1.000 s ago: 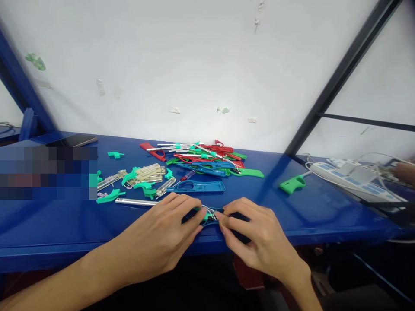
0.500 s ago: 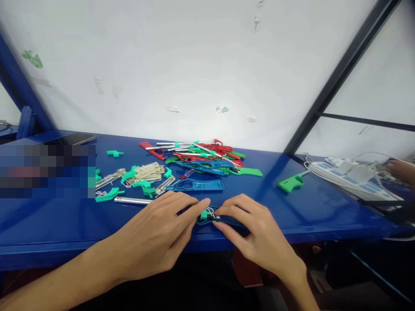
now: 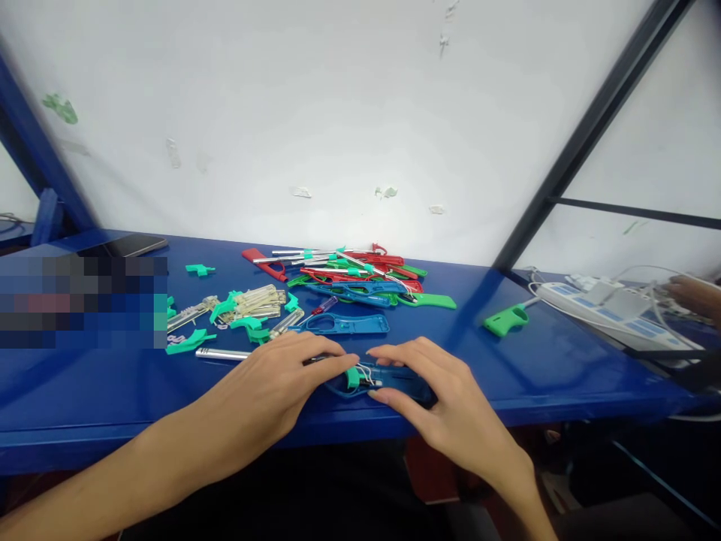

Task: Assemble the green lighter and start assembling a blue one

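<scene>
Near the table's front edge lies a blue lighter casing half (image 3: 402, 382), open side up. Inside it sit a green trigger (image 3: 353, 377), white wires (image 3: 365, 370) and a small dark part with a pale tip. My left hand (image 3: 282, 379) grips the casing's left end, its fingertips partly hidden; the thumb reaches to the trigger. From beneath that hand a silver metal tube (image 3: 222, 354) sticks out to the left. My right hand (image 3: 444, 391) spans the casing, index finger at the far side and thumb at the near side by the pale tip.
Behind my hands lies another blue casing half (image 3: 349, 324). A pile of red, green and blue casings (image 3: 360, 282) with metal tubes stands farther back. Clear fuel tanks (image 3: 259, 302) and green triggers lie left. Rightward are a green lighter (image 3: 505, 321) and a power strip (image 3: 608, 312).
My right index finger and thumb have spread apart from the wires to the casing's sides. More of the casing and its inner parts now shows between my hands.
</scene>
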Available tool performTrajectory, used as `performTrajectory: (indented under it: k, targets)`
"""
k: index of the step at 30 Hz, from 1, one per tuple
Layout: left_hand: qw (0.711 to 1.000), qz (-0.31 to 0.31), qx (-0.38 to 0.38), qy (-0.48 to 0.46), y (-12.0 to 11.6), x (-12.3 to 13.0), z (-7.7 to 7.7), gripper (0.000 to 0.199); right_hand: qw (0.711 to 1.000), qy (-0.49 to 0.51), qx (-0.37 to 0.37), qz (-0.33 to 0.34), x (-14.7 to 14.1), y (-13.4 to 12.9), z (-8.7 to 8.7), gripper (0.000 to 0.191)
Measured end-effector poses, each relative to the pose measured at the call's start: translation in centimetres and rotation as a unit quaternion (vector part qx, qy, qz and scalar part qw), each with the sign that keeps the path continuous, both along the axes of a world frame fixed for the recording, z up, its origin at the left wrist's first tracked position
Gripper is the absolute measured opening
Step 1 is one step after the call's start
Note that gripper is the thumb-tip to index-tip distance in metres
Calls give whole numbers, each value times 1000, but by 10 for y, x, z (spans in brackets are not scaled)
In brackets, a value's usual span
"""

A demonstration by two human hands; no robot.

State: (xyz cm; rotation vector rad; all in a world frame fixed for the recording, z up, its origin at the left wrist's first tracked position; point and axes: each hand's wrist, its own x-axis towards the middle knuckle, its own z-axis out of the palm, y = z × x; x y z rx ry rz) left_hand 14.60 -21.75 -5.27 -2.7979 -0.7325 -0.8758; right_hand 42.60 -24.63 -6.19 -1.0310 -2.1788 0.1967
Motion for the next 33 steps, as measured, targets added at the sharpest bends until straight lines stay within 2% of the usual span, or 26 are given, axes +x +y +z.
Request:
performTrajectory:
  k: [4, 6, 9, 12, 18, 21, 27, 33]
  targets:
    - [996, -14, 7, 87, 4, -5, 5, 62, 1000, 9, -3, 8, 1, 2, -1, 33]
    - [992, -11, 54, 113, 5, -1, 9, 55, 1000, 12, -9, 0, 1, 2, -1, 42]
    - [979, -9, 163, 125, 4, 10, 16, 32, 1000, 15, -18, -11, 0, 2, -1, 51]
    - [965, -8, 236, 117, 3, 19, 18, 34, 1000, 11, -25, -13, 0, 1, -1, 50]
    - [953, -17, 269, 142, 0, 21, 15, 27, 999, 6, -33, -10, -1, 2, 0, 41]
    - [945, -27, 291, 148, -1, 22, 14, 30, 999, 12, -48, -8, -2, 3, 1, 38]
    - [938, -37, 300, 171, 2, 26, 17, 37, 998, 13, -56, -5, -3, 3, 4, 38]
    - [927, -34, 321, 193, 5, 29, 20, 32, 997, 16, -70, -9, -5, 2, 6, 43]
